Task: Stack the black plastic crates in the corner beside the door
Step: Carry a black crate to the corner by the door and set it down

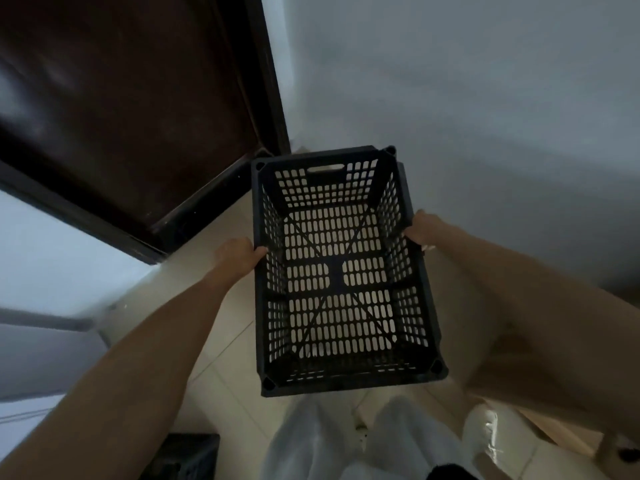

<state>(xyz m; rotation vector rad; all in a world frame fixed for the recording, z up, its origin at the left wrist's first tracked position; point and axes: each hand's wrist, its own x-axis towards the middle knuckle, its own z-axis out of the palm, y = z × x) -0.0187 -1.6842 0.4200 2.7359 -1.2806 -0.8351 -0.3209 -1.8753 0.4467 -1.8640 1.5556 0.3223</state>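
Note:
A black plastic crate (337, 271) with slotted walls and floor hangs in front of me, its open top facing up. It is empty and the pale floor shows through its slots. My left hand (237, 256) grips its left long rim, fingers hooked over the edge. On the opposite long rim my right hand (420, 226) holds on the same way. The crate's far end reaches toward the corner between the dark brown door (131, 109) and the grey wall (467, 98). Part of another black crate (188, 457) shows at the bottom left on the floor.
The door frame (273, 98) runs down to the corner floor just beyond the crate. Pale floor tiles (225, 341) lie below. My legs in light trousers (346, 441) are at the bottom middle. A cardboard box edge (554, 434) and a shiny white object (488, 431) sit at the lower right.

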